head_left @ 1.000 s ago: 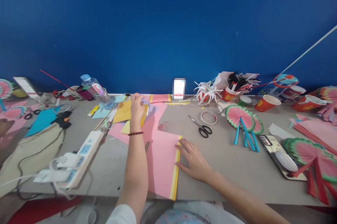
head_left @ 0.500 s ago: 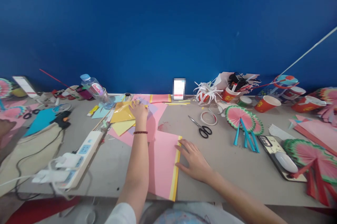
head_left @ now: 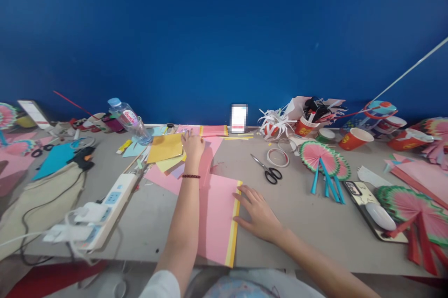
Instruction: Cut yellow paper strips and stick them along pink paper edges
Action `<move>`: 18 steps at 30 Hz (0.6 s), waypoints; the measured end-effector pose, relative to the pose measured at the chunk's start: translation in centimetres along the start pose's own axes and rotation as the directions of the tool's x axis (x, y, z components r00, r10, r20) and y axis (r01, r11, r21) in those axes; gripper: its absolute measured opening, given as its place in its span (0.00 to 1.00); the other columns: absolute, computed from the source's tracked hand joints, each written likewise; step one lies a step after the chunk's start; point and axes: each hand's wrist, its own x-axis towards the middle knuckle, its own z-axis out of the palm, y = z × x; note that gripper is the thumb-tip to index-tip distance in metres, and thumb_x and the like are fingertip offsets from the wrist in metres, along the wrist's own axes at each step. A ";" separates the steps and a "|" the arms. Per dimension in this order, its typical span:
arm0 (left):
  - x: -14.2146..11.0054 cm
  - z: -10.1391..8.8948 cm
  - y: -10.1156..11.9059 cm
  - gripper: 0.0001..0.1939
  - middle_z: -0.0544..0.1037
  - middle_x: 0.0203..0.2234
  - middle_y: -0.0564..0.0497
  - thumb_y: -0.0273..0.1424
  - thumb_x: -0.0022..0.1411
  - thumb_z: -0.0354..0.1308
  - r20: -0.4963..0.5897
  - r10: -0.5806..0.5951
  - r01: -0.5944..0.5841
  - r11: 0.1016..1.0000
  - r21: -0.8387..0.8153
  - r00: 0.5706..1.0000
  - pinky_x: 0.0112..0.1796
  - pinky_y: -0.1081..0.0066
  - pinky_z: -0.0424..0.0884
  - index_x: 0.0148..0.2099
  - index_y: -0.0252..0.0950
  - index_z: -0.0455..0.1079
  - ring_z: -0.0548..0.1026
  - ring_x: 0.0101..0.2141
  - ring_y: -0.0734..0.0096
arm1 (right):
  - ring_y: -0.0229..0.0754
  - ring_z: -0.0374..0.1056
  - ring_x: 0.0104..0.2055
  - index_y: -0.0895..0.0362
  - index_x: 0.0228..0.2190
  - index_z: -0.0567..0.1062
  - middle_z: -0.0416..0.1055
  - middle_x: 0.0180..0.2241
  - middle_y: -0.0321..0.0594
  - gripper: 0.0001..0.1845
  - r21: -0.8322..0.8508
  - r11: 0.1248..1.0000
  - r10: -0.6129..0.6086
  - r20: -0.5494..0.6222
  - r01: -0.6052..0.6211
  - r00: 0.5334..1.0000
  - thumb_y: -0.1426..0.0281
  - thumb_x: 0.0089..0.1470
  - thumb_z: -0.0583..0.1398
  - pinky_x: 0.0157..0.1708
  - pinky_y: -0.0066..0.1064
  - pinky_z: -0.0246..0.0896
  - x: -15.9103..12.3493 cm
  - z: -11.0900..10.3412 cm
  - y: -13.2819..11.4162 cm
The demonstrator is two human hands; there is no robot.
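Note:
My left hand [head_left: 192, 146] is stretched to the back of the table. Its fingers are apart and bent downward, touching the right edge of a golden-yellow paper sheet [head_left: 166, 147] that looks glossy. Light yellow, lilac and pink papers stick out from under this sheet. My right hand [head_left: 258, 214] lies open, its fingertips resting on the right edge of a pink paper sheet [head_left: 219, 218]. Along that edge run pale and darker yellow strips [head_left: 234, 228]. My left forearm covers the pink sheet's left side.
Black-handled scissors [head_left: 268, 170] and a tape roll [head_left: 278, 158] lie right of centre. Watermelon-patterned paper fans [head_left: 320, 160] and a phone under a white mouse [head_left: 380, 215] are further right. A power strip [head_left: 114, 204] and a water bottle [head_left: 129, 120] stand left.
My left hand has slid slightly right, from on top of the golden sheet to its right edge. More of that sheet now shows. My right hand has not moved.

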 end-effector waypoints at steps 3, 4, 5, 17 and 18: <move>-0.4 -0.9 1.6 0.15 0.68 0.56 0.43 0.28 0.61 0.47 -0.072 0.079 -0.086 0.992 -0.096 0.994 0.57 0.52 0.54 0.37 0.37 0.78 0.61 0.57 0.50 | 0.55 0.53 0.62 0.54 0.56 0.65 0.60 0.58 0.53 0.29 0.006 1.000 -0.006 -0.004 0.006 1.000 0.57 0.55 0.58 0.56 0.51 0.55 0.0 0.1 0.0; -0.5 -1.2 2.3 0.16 0.70 0.54 0.43 0.27 0.61 0.47 -0.081 0.110 -0.121 0.981 -0.154 0.991 0.56 0.54 0.56 0.37 0.38 0.77 0.63 0.55 0.51 | 0.55 0.53 0.62 0.54 0.56 0.65 0.60 0.58 0.53 0.29 0.006 1.000 -0.006 -0.004 0.006 1.000 0.57 0.55 0.58 0.56 0.51 0.55 0.0 0.1 0.0; -0.6 -1.7 2.9 0.16 0.72 0.52 0.44 0.27 0.62 0.46 -0.086 0.138 -0.154 0.962 -0.226 0.987 0.55 0.56 0.57 0.38 0.38 0.77 0.65 0.53 0.53 | 0.55 0.53 0.62 0.54 0.56 0.65 0.60 0.58 0.53 0.29 0.006 1.000 -0.006 -0.005 0.006 1.000 0.57 0.55 0.58 0.56 0.51 0.55 0.0 0.1 0.0; -3.4 -7.7 9.3 0.19 0.69 0.25 0.54 0.47 0.65 0.47 -0.016 0.110 -0.037 0.186 -0.982 0.994 0.33 0.74 0.65 0.32 0.37 0.64 0.68 0.29 0.73 | 0.53 0.56 0.60 0.55 0.54 0.67 0.62 0.57 0.52 0.29 0.045 0.999 -0.001 0.016 0.000 1.000 0.56 0.54 0.58 0.57 0.49 0.54 0.8 -1.3 0.4; -3.8 -7.5 9.6 0.19 0.70 0.26 0.54 0.47 0.65 0.47 0.009 0.108 -0.013 0.194 -0.981 0.994 0.34 0.74 0.65 0.32 0.38 0.64 0.68 0.30 0.73 | 0.53 0.56 0.60 0.56 0.54 0.67 0.62 0.56 0.52 0.29 0.036 0.999 -0.001 0.020 0.000 1.000 0.56 0.54 0.59 0.57 0.49 0.54 0.8 -1.2 0.5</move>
